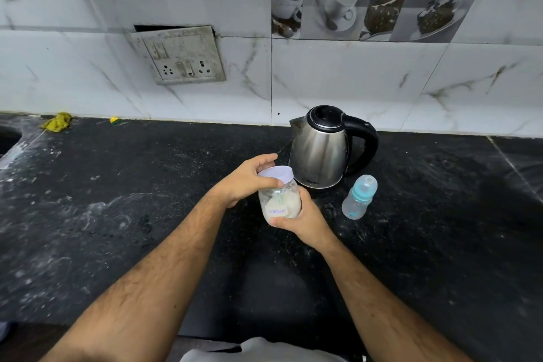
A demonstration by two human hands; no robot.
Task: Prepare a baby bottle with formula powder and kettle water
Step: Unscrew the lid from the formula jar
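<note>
A clear plastic formula jar (pixel 280 203) with white powder, a paper label and a white lid (pixel 278 173) is held above the black counter. My left hand (pixel 246 182) wraps the lid from the left. My right hand (pixel 305 222) grips the jar's body from below and right. A steel electric kettle (pixel 320 150) with a black lid and handle stands just behind the jar. To the kettle's right front stands a small baby bottle (pixel 359 198) with a blue collar and a clear cap, upright.
The black speckled counter (pixel 147 200) runs to a tiled wall with a socket panel (pixel 179 56). A yellow cloth (pixel 57 122) and a small yellow scrap (pixel 114 119) lie at the back left. A sink edge (pixel 8 138) shows far left.
</note>
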